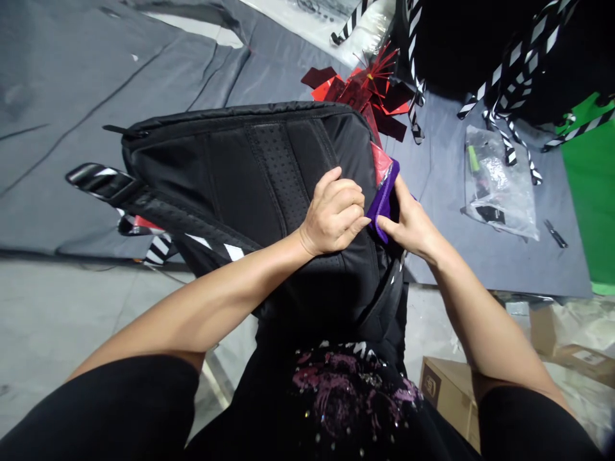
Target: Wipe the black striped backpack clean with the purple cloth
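A black backpack (230, 173) lies across the table's near edge, its padded back panel and straps facing up. At its right end, purple cloth (384, 202) shows, with a piece of red plastic-wrapped material (380, 161) beside it. My left hand (336, 214) rests over the back panel, fingers curled, its thumb and fingertips closed at the purple cloth's left edge. My right hand (408, 221) grips the same cloth from the right, thumb on the near side and fingers partly hidden behind it.
Red paper pieces (355, 93) lie behind the backpack on the grey-covered table (158, 64). Black bags with striped straps (519, 70) stand at the back right. A clear plastic bag (502, 182) and a small dark tool (556, 234) lie right. Cardboard boxes (449, 390) sit on the floor.
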Action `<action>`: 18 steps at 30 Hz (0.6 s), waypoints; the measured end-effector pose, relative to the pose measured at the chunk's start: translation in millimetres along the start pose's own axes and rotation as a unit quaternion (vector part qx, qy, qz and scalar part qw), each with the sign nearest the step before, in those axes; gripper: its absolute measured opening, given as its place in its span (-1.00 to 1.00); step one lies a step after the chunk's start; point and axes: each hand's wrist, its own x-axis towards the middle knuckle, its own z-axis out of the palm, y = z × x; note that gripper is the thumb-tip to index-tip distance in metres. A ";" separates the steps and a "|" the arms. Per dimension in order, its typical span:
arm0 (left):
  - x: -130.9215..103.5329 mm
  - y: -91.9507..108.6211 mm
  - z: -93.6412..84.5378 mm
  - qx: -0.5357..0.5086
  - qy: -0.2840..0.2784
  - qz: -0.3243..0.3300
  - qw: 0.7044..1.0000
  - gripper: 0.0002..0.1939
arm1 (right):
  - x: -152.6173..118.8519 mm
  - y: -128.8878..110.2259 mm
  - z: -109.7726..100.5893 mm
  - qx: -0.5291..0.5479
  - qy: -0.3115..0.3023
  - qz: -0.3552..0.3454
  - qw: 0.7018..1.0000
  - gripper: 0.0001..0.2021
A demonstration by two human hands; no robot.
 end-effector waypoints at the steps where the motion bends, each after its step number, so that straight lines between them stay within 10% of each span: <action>1: -0.5 -0.8 1.1 -0.001 -0.007 -0.007 1.000 -0.75 | 0.8 0.6 -0.6 -0.003 -0.001 0.000 1.000 -0.22; 18: -4.2 -5.9 10.5 0.021 -0.021 -0.019 0.999 -0.69 | 11.2 18.2 8.8 0.032 -0.015 0.031 0.999 -0.24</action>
